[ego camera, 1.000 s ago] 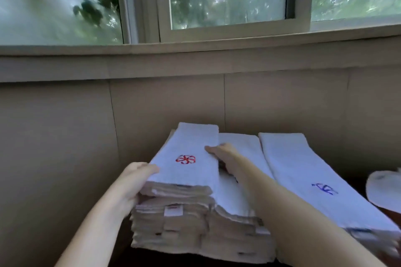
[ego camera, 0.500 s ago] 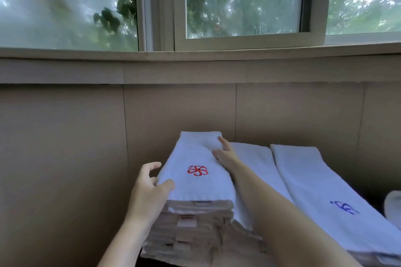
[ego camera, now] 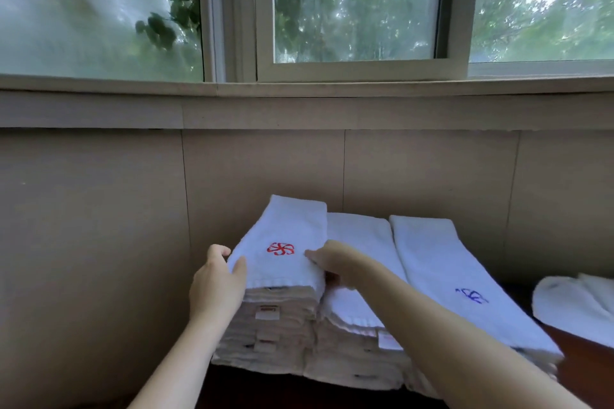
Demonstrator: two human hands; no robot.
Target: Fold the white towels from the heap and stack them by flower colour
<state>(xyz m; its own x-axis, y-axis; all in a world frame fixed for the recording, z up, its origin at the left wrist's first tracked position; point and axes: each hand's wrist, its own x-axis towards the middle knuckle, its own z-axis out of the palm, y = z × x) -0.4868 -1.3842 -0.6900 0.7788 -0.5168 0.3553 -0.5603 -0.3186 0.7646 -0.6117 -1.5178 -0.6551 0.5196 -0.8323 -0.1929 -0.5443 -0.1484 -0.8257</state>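
Below a window [ego camera: 352, 3], three stacks: left hand [ego camera: 216, 279] and right hand [ego camera: 335, 262] flank, fingers uncurled, the red-flower towel [ego camera: 282, 242] topping the leftmost stack (square edges before releasing).

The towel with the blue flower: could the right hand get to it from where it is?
Probably yes. The right hand rests on the red-flower towel; the blue-flower towel tops its stack, uncovered, just beyond the middle stack.

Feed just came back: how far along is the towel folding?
Done: three folded stacks against the wall, the left topped by a red-flower towel, the right by a blue-flower towel. In hand: the left hand and right hand square the red one. Left: unfolded towels at right.
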